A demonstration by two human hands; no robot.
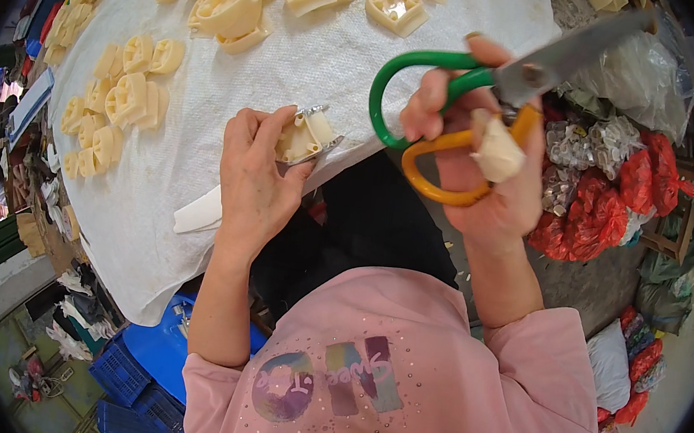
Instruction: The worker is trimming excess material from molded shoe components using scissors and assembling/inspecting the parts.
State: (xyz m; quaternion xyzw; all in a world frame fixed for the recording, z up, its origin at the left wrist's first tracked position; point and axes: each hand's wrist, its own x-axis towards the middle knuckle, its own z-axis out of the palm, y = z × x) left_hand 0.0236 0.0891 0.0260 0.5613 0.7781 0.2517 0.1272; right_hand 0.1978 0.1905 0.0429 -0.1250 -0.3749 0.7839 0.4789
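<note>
At the table's near edge my left hand (259, 170) grips a small cream plastic part (300, 139) between thumb and fingers. The part is hollow, and shiny silver edging shows on two of its sides. Raised to the right, my right hand (491, 197) is closed round large scissors (446, 101) with one green and one orange handle loop. Their grey blades point up and right, away from the part. A pale lump (499, 153) sits at my right thumb; whether it is a wrapping or a loose piece I cannot tell.
White cloth (209, 86) covers the table, with several groups of cream plastic parts (133, 100) towards the left and far side. A white strip (199, 212) lies near my left wrist. Red plastic bags (585, 214) stand at right; blue crates (122, 370) are at lower left.
</note>
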